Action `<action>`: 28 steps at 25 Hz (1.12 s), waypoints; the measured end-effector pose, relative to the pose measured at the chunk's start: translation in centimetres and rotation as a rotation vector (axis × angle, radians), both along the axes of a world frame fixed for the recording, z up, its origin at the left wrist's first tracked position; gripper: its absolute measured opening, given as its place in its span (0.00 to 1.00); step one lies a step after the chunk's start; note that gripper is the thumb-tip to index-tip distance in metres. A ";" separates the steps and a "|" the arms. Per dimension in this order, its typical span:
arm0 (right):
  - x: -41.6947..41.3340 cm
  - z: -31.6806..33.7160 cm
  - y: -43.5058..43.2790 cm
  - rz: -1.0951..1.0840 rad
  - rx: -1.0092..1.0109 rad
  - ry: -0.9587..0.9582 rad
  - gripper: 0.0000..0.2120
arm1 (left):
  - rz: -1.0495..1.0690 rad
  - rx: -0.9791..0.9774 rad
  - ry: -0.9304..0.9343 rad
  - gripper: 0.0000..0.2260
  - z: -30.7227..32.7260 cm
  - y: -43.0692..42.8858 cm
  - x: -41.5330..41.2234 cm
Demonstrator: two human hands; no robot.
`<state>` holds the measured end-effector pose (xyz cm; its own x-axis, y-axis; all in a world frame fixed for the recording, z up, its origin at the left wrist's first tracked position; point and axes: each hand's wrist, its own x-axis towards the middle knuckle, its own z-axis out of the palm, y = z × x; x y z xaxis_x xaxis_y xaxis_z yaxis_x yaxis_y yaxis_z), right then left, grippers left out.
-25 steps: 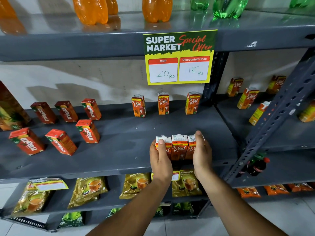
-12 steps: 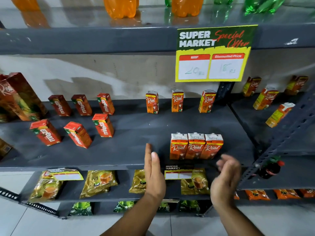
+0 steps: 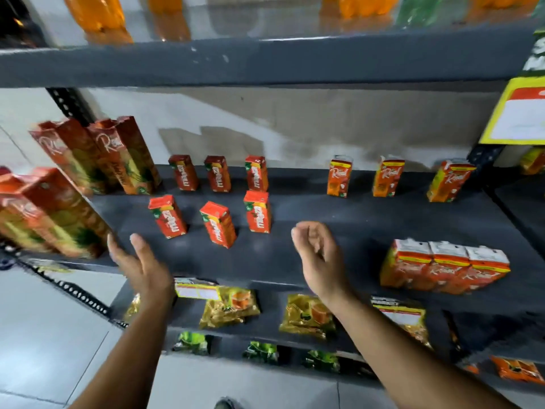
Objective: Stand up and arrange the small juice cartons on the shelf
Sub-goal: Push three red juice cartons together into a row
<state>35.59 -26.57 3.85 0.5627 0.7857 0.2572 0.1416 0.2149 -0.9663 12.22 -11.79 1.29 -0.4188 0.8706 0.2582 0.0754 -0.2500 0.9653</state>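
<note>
I've got both hands up over the near edge of the grey shelf (image 3: pixel 295 261), neither one holding anything. My left hand (image 3: pixel 141 267) is spread flat and wide; my right hand (image 3: pixel 320 255) is loosely curled, fingers half-closed. Just beyond them stand three red cartons (image 3: pixel 218 224). Three orange cartons (image 3: pixel 445 265) stand packed together, upright, near right.

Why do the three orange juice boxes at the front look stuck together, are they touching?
Touching. The head view shows the three juice boxes pressed side by side, with no shelf visible between them.
</note>
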 end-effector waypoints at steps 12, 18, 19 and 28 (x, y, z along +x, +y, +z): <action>-3.2 -1.4 14.0 -0.375 -0.224 0.301 0.11 | -0.619 -0.163 -0.040 0.15 1.4 11.7 0.3; -7.7 -2.2 12.7 -0.604 -0.063 0.333 0.13 | -0.811 -0.234 -0.130 0.14 0.6 11.2 2.0; -8.5 -2.2 13.0 -0.616 -0.067 0.350 0.14 | -0.826 -0.223 -0.132 0.15 0.7 10.9 2.4; -11.4 -2.6 15.2 -0.526 -0.132 0.375 0.13 | -0.978 -0.234 -0.102 0.14 0.9 9.8 3.1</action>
<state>24.15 -11.40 1.29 0.9131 0.3925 -0.1104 -0.1557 0.0854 -0.9841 15.36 -1.98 2.19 0.4957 0.8676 0.0395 -0.1471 0.0390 0.9884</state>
